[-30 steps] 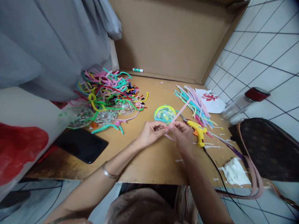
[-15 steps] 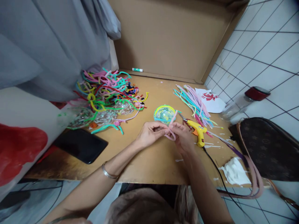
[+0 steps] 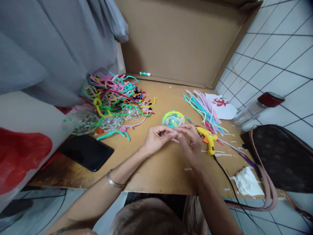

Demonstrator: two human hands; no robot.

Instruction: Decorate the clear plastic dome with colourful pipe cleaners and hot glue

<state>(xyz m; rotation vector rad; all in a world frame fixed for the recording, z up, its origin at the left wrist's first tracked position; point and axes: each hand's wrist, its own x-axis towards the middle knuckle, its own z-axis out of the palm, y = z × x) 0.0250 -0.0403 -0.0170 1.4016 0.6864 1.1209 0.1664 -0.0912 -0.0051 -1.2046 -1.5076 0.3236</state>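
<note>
Between my two hands is a bent pink pipe cleaner (image 3: pixel 181 121), one end standing up past the fingertips and a loop partly hidden below them. My left hand (image 3: pixel 158 138) pinches it between thumb and fingers. From the other side my right hand (image 3: pixel 192 140) pinches it too, the fingertips of both hands meeting. Just beyond them sits a round clear dome (image 3: pixel 173 119) edged with yellow and teal pipe cleaner. A yellow hot glue gun (image 3: pixel 207 138) lies right of my right hand, its nozzle toward the dome.
Tangled pipe cleaners (image 3: pixel 114 88) and clear domes (image 3: pixel 111 123) crowd the left, with a black phone (image 3: pixel 86 151) in front. Straight pipe cleaners (image 3: pixel 201 104) lie at the back right. A bottle (image 3: pixel 259 106), a brown bag (image 3: pixel 281 160) and a crumpled tissue (image 3: pixel 248 181) stand along the right.
The pink pipe cleaner's upright end has tipped lower, and its loop shows less. My right hand's fingers have shifted, now meeting the left fingertips.
</note>
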